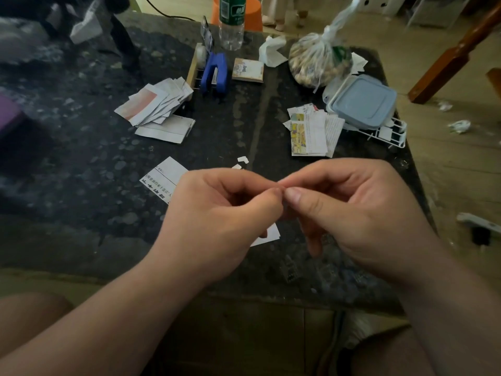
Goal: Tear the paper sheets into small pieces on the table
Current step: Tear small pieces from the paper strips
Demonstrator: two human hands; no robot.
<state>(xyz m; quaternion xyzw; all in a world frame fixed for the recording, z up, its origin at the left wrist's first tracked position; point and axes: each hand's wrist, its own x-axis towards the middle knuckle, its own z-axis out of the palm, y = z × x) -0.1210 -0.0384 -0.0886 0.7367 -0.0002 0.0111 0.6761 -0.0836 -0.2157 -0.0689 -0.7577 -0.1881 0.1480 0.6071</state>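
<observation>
My left hand (217, 221) and my right hand (357, 215) meet fingertip to fingertip above the dark table (81, 172). Their thumbs and forefingers pinch together; whatever scrap sits between them is hidden. Under my left hand lies a printed paper sheet (165, 177), partly covered, with a white corner showing lower down. Two tiny torn bits (242, 159) lie just beyond my fingers. A fanned stack of paper sheets (154, 104) lies at the back left. Another stack with a coloured picture (309, 131) lies at the right.
At the table's far side stand a blue stapler (215, 74), a water bottle (231, 23), a small square pad (248, 70), a tied plastic bag (320, 61) and a blue-lidded box (363, 101) on a white wire rack (393, 135). Crumpled scraps (459, 126) lie on the floor at right.
</observation>
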